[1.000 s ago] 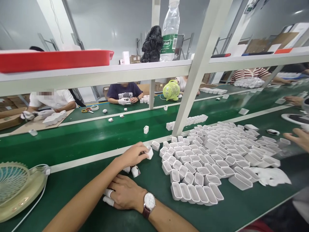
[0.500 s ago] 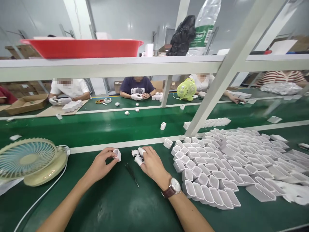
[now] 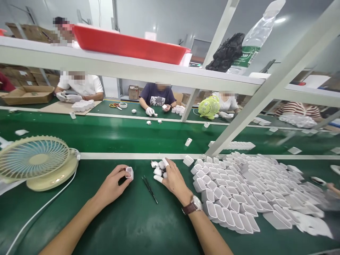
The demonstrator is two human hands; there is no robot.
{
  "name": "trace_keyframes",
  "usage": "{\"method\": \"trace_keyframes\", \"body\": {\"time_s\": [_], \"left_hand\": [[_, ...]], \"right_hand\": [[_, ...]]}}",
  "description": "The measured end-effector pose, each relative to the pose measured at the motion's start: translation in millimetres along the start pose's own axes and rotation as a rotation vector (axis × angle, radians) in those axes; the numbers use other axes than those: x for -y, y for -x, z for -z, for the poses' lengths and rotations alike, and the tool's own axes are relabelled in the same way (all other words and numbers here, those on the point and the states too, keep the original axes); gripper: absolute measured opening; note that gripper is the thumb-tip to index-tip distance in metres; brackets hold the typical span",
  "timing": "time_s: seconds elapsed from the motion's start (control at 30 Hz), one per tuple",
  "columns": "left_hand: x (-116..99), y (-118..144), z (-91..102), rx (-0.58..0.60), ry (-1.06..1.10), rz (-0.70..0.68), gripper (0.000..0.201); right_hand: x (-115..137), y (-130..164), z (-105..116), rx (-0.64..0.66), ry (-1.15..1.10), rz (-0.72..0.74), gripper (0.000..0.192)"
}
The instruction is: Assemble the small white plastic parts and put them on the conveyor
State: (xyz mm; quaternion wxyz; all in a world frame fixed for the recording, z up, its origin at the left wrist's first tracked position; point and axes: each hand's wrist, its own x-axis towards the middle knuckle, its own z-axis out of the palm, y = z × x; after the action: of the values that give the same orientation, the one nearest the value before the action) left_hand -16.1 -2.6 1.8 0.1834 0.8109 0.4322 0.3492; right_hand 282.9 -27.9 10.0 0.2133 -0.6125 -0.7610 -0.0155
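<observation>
My left hand (image 3: 113, 186) holds a small white plastic case (image 3: 129, 172) by its fingertips, just above the green table (image 3: 138, 226). My right hand (image 3: 172, 179), with white finger cots and a wristwatch (image 3: 193, 205), rests its fingers on a few small white parts (image 3: 157, 169) lying on the table. Black tweezers (image 3: 149, 184) lie between my two hands. A large pile of white plastic cases (image 3: 239, 187) spreads out to the right of my right hand.
A cream desk fan (image 3: 37, 163) with a white cable stands at the left. A white metal frame post (image 3: 255, 106) slants up from the table. A red tray (image 3: 127, 44) sits on the shelf above. Across the green belt several people work, with a green fan (image 3: 209, 107) there.
My left hand carried the white case leftward away from the pile. My right hand shifted up onto the small white parts, uncovering the tweezers. The view swung left.
</observation>
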Motion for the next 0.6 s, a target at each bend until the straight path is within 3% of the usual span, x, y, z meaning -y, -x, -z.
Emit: {"method": "trace_keyframes", "body": {"time_s": [0.17,0.23,0.37,0.47,0.53,0.6], "left_hand": [[-1,1,5.6,0.038,0.04,0.034,0.023],[-4,1,5.7,0.041,0.065,0.089,0.032],[-9,4,2.9,0.062,0.117,0.151,0.045],[-10,5,-0.4,0.093,0.151,0.131,0.047],[-9,6,-3.0,0.1,0.162,0.125,0.047],[-8,7,-5.8,0.101,0.167,0.131,0.049]], "right_hand": [[-4,31,15,0.04,0.075,-0.063,0.029],[-1,40,20,0.051,0.094,-0.073,0.024],[6,50,30,0.092,0.082,-0.05,0.03],[8,56,41,0.137,0.01,0.044,0.05],[7,62,45,0.112,0.001,0.068,0.059],[6,68,46,0.042,0.05,0.022,0.056]]}}
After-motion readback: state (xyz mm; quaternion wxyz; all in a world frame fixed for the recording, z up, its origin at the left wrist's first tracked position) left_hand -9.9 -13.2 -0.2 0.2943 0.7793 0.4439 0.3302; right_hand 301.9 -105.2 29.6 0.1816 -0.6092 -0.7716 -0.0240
